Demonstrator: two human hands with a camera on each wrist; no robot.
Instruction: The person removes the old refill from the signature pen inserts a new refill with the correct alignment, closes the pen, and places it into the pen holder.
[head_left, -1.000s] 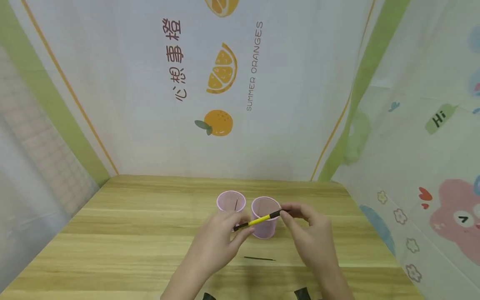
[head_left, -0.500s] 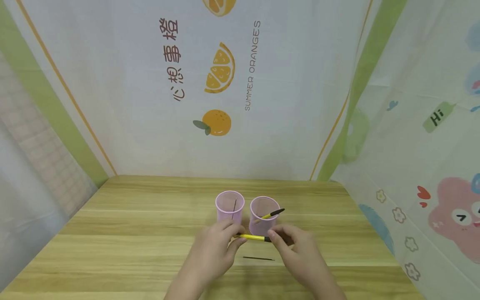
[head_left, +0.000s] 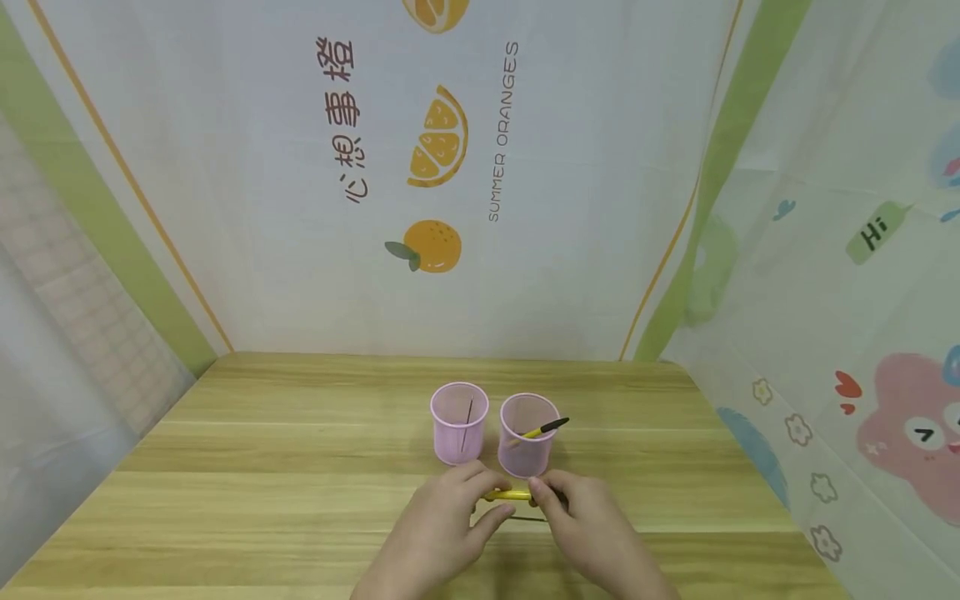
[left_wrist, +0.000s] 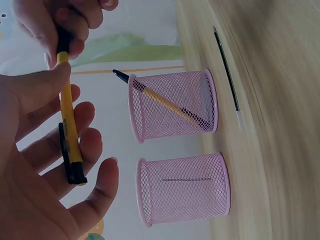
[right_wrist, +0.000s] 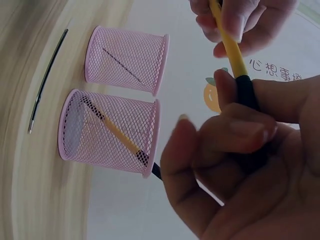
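Observation:
A yellow pen [left_wrist: 68, 107] with a black grip and black clip is held level between both hands, above the table. My left hand [head_left: 447, 514] pinches its yellow barrel near the clip end between thumb and fingers. At the other end, my right hand [head_left: 588, 521] grips the black section, and its fingers hide the tip. On the table beneath lies a thin dark pen refill [right_wrist: 48, 77], partly covered by the left thumb in the head view. A second yellow and black pen [left_wrist: 167, 102] leans inside the right pink mesh cup [head_left: 525, 458], its black end over the rim.
The left pink mesh cup [head_left: 458, 442] stands just beside the other one, with a thin dark refill [right_wrist: 121, 64] leaning in it. The wooden table [head_left: 300, 450] ends at a printed curtain [head_left: 570, 250] behind, and another curtain [head_left: 810, 333] hangs on the right.
One yellow pen has gone from the hands into the right cup. Both hands now hold another yellow pen and have come lower and nearer. The cups have stayed in place.

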